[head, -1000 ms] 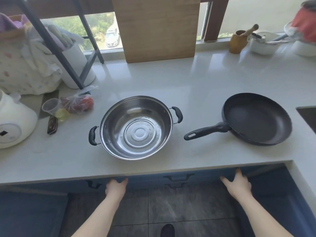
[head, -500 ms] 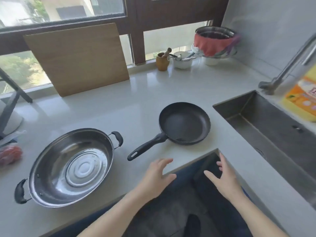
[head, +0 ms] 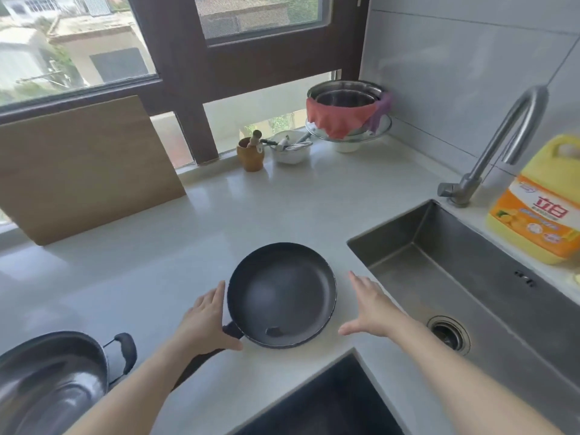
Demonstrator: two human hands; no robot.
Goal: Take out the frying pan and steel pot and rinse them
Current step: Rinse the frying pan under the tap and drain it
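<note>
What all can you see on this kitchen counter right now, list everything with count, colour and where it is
frying pan: 1, black, counter front centre, between the hands
steel pot: 1, silver with black handles, bottom left
cutting board: 1, wood, leaning at the window, left
wooden cup: 1, brown, by the window
white bowl: 1, holds utensils, beside the cup
stacked steel bowls: several, red cloth draped over, back corner
sink: 1, steel, right
faucet: 1, steel, behind sink
detergent bottle: 1, yellow-orange, far right
left hand: open, at the pan's handle side
right hand: open, right of the pan
</note>
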